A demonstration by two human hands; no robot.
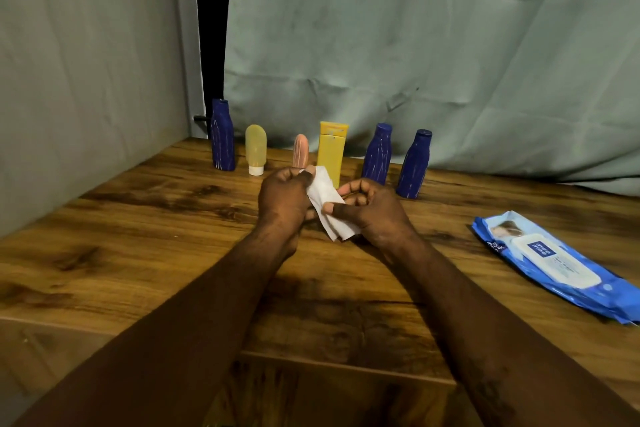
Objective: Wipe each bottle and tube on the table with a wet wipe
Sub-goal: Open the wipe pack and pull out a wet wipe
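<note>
Grey-green curtain (pixel 415 28) fills the back, 10 to 2 o'clock. Wood-grain surface (pixel 138 253) covers the lower half of the view.

Blue wet-wipe pack (pixel 554 267) lies flat at 3 to 4 o'clock from the hands, well apart from them, flap lid closed.

Both hands meet at mid-surface, sharing one white wet wipe (pixel 327 199).
- Left hand (pixel 284 199): fingers curled in, thumb pinching the wipe's top edge at 12 o'clock.
- Right hand (pixel 372 210): fingers half curled, thumb pressing the wipe's lower part against them.
- The wipe is folded and runs diagonally between them, with its loose end hanging at 6 o'clock. Neither hand holds a bottle or tube.

The task items stand upright in a row at 12 o'clock, along the back edge:
- dark blue bottle (pixel 222 137), at 10 o'clock from the hands, tallest
- two more dark blue bottles (pixel 378 154) (pixel 414 166), at 1 to 2 o'clock, close together
- yellow tube (pixel 331 149), at 12 o'clock, directly behind the wipe
- translucent yellow tube (pixel 256 147), standing on its white cap, just beside the first bottle
- peach tube (pixel 300 151), smallest, with its base hidden behind the left hand; I cannot tell whether they touch
</note>
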